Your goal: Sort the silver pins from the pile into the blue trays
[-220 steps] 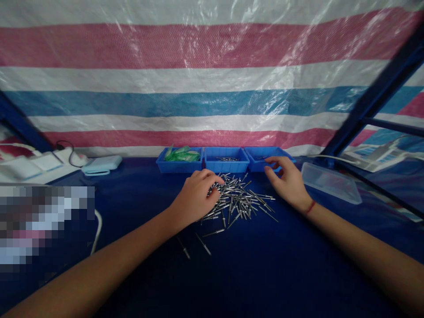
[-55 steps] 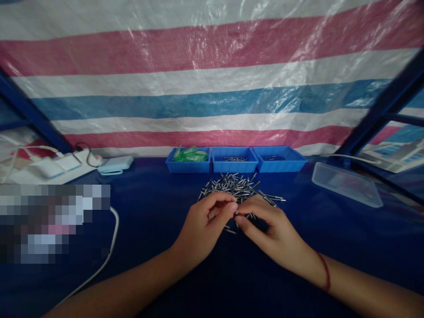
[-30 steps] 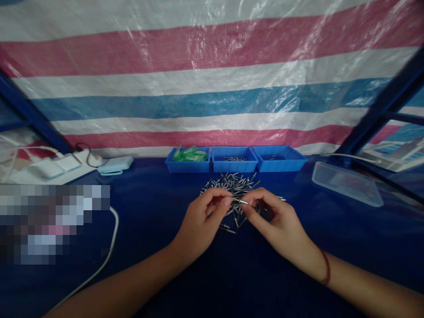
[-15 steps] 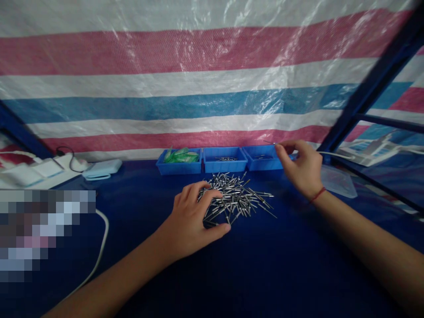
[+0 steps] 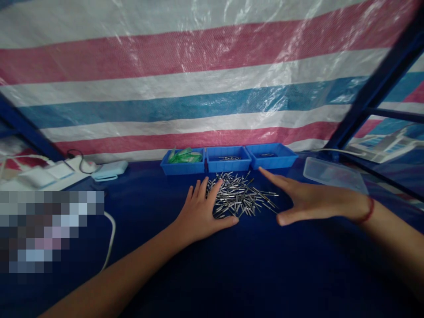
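Note:
A loose heap of silver blind rivets (image 5: 236,194) lies on the dark blue tabletop. My left hand (image 5: 202,212) rests at the heap's left edge, its fingers spread and nothing held. On the other side, my right hand (image 5: 303,198) is open near the heap's right edge, thumb and fingers wide apart with nothing between them. Behind the heap stand three blue bins in a row. The left bin (image 5: 183,168) holds green plastic packets (image 5: 185,156). A few rivets lie in the middle bin (image 5: 228,166), and a few more in the right bin (image 5: 274,162).
A clear plastic lid or tray (image 5: 331,172) lies behind my right wrist. At the left are a light blue case (image 5: 110,170), a white power strip with plugs (image 5: 49,174) and a white cable (image 5: 112,238). A striped tarp (image 5: 198,106) hangs behind the bins.
My right hand has come from above the right bin toward the heap and opened; the rivet it pinched is no longer in it. My left hand's fingers have straightened somewhat.

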{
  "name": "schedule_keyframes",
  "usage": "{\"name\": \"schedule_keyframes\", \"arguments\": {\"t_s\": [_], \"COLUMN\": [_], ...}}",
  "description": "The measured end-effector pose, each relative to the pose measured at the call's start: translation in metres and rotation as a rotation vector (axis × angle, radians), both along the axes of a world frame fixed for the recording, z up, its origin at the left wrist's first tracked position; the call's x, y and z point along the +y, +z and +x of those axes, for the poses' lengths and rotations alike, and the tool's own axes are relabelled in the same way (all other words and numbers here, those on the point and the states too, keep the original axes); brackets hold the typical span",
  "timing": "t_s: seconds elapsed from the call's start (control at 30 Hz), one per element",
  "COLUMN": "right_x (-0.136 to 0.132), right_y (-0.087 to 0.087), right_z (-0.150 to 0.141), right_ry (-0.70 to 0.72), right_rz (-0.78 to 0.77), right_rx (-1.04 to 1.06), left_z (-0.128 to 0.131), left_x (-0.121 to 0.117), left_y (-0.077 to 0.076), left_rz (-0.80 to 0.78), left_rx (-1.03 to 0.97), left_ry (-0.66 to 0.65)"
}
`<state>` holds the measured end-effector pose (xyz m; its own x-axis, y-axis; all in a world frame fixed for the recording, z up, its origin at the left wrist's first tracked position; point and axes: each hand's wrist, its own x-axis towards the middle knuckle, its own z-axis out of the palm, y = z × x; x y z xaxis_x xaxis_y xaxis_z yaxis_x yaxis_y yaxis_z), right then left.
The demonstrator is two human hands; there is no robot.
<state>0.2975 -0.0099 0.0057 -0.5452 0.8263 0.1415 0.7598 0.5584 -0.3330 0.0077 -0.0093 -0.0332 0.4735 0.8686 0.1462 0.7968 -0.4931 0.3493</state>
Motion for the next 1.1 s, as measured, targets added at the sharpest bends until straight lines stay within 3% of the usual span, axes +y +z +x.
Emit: {"name": "schedule_keyframes", "arguments": {"t_s": [0.13, 0.23, 0.4, 0.77, 1.1], "right_x": [-0.009, -0.009, -0.003, 0.024, 0.021], "right_y": [-0.032, -0.043, -0.044, -0.042, -0.040], "right_z": [-0.017, -0.037, -0.061, -0.093, -0.086], "right_ry": [-0.066, -0.073, -0.037, 0.023, -0.058], "right_rz": [0.014, 0.058, 0.175, 0.288, 0.348], "right_rx": [-0.089, -0.061, 0.048, 0.274, 0.240], "left_z": [0.007, 0.015, 0.029, 0.032, 0.025], "left_x": [0.004, 0.008, 0.016, 0.027, 0.030], "left_y": [0.001, 0.001, -0.001, -0.007, -0.001], "left_rz": [-0.032, -0.009, 0.088, 0.188, 0.152], "left_rx": [-0.006, -0.057, -0.165, -0.367, -0.665], "left_ry": [-0.010, -0.036, -0.099, -0.049, 0.167]}}
